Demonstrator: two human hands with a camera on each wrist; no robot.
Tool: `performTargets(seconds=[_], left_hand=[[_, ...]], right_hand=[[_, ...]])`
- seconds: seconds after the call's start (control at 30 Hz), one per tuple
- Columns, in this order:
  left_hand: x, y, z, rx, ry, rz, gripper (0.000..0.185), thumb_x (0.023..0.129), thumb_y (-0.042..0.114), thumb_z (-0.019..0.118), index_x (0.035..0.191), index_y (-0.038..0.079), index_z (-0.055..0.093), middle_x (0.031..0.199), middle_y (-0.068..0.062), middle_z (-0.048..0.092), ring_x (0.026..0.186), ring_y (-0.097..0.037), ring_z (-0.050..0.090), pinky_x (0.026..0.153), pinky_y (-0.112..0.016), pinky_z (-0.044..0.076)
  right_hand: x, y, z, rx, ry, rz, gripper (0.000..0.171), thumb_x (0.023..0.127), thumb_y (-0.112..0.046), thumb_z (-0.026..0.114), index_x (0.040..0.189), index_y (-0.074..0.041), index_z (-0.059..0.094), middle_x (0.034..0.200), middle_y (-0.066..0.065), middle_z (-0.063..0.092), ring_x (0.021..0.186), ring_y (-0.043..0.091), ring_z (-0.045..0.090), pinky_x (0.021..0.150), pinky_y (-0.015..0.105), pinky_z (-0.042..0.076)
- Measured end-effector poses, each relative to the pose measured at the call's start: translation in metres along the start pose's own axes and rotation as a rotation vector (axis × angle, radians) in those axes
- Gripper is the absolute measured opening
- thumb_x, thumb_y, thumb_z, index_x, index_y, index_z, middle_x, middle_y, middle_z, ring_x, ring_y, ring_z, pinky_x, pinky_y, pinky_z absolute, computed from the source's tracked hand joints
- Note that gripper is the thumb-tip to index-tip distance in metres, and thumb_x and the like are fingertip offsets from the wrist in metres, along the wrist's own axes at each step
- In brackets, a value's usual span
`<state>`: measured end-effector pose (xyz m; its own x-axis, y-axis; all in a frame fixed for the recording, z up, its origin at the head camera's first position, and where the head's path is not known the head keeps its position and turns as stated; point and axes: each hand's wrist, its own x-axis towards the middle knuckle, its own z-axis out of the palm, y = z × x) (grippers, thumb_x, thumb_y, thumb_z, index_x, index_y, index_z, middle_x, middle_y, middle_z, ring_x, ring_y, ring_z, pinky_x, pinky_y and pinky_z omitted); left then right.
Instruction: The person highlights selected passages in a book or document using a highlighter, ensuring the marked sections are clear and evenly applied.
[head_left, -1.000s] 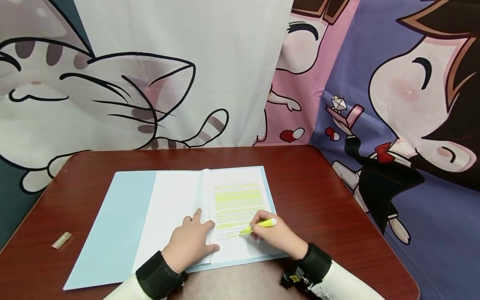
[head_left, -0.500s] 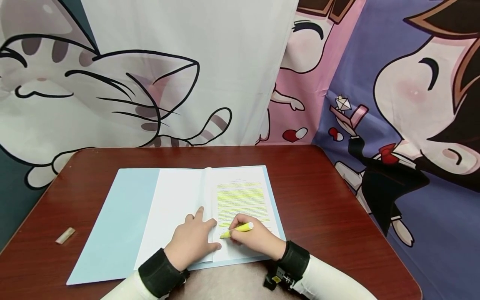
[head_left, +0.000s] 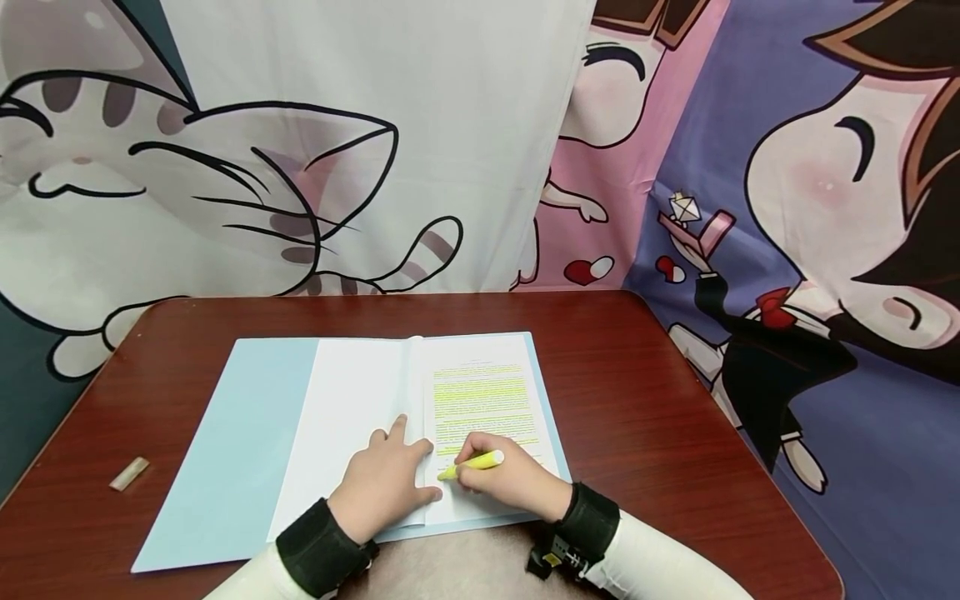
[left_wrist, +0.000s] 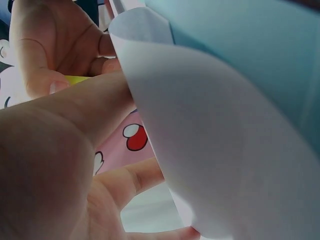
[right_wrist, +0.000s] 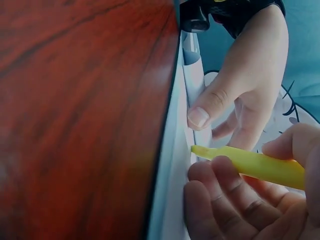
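A light blue folder (head_left: 210, 450) lies spread on the table with white sheets in it. Its right-hand page (head_left: 480, 354) carries printed lines, most of them marked yellow. My right hand (head_left: 510, 475) pinches a yellow highlighter (right_wrist: 260, 167), tip down at the left end of a low line on that page. With fingers spread, my left hand (head_left: 386, 479) rests on the pages near the centre fold. In the left wrist view a white sheet (left_wrist: 200, 130) curls up beside my left fingers, and part of the highlighter is hidden behind that hand.
A small pale block (head_left: 129, 473) lies at the left of the reddish-brown table (head_left: 622, 375). Cloth with cartoon figures (head_left: 480, 150) hangs behind the table. Each wrist wears a black band (head_left: 322, 546).
My right hand has moved left across the page with the highlighter, from mid-line to the left end of a low line, then nearly stopped. My left hand stays put.
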<state>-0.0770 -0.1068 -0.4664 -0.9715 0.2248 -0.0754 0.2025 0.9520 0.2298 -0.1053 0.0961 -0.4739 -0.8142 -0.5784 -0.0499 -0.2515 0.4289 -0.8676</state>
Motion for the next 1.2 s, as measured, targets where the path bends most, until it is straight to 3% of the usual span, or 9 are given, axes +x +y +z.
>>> performTargets(seconds=[0.73, 1.0, 1.2], left_hand=[[-0.003, 0.001, -0.002, -0.004, 0.012, 0.004, 0.063, 0.072, 0.054, 0.083, 0.120, 0.016, 0.071, 0.141, -0.029, 0.047, 0.103, -0.041, 0.056, 0.062, -0.049, 0.050], [-0.003, 0.001, -0.002, -0.004, 0.003, -0.001, 0.063, 0.072, 0.054, 0.083, 0.121, 0.016, 0.070, 0.141, -0.029, 0.047, 0.105, -0.041, 0.056, 0.063, -0.049, 0.050], [-0.002, 0.001, -0.001, -0.009, -0.001, 0.000, 0.063, 0.073, 0.054, 0.083, 0.122, 0.016, 0.070, 0.142, -0.029, 0.046, 0.106, -0.042, 0.056, 0.065, -0.050, 0.050]], right_hand=[[-0.007, -0.005, -0.013, -0.063, -0.014, 0.036, 0.003, 0.084, -0.015, 0.067, 0.084, -0.012, 0.067, 0.071, -0.006, 0.063, 0.057, 0.008, 0.046, 0.053, 0.022, 0.036], [-0.010, -0.001, -0.017, -0.062, -0.011, 0.047, 0.010, 0.086, -0.012, 0.067, 0.081, -0.019, 0.065, 0.070, -0.004, 0.064, 0.053, 0.010, 0.044, 0.051, 0.023, 0.034], [-0.013, 0.000, -0.021, -0.090, -0.002, 0.049, 0.004, 0.084, -0.014, 0.067, 0.081, -0.015, 0.065, 0.068, -0.004, 0.063, 0.051, 0.010, 0.043, 0.049, 0.023, 0.034]])
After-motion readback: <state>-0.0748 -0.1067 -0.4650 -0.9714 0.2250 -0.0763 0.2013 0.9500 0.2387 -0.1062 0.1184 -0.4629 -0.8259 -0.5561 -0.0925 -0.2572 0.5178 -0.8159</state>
